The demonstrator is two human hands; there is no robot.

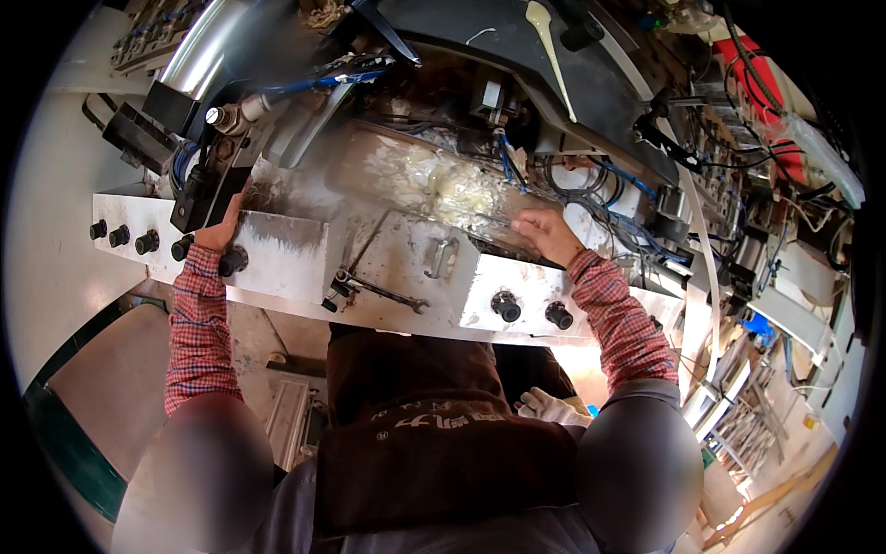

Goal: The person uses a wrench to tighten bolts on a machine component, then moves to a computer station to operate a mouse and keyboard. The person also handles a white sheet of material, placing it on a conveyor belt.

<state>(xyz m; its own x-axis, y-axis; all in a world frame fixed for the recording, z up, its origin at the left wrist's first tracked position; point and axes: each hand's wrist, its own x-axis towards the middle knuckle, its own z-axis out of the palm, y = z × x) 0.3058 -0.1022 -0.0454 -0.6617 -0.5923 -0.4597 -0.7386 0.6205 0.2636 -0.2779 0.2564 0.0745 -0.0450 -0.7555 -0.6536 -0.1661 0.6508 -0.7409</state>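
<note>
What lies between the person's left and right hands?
In the head view, a scuffed white panel, a tray with pale residue and a metal handle-like piece lie between the left hand and right hand; a wrench lies nearer the body.

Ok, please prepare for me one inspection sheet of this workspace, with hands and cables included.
Surface: white metal panel, scuffed and stained.
Job's things: shallow tray with whitish flaky residue; black block.
Clutter: open-ended wrench on the panel; cream tapered strip on the dark cover.
Hands: left hand against the black block; right hand at the tray's right end, grip unclear.
Cables: blue hose above the tray; black cables to its right.
Surroundings: machinery on the right.
</note>
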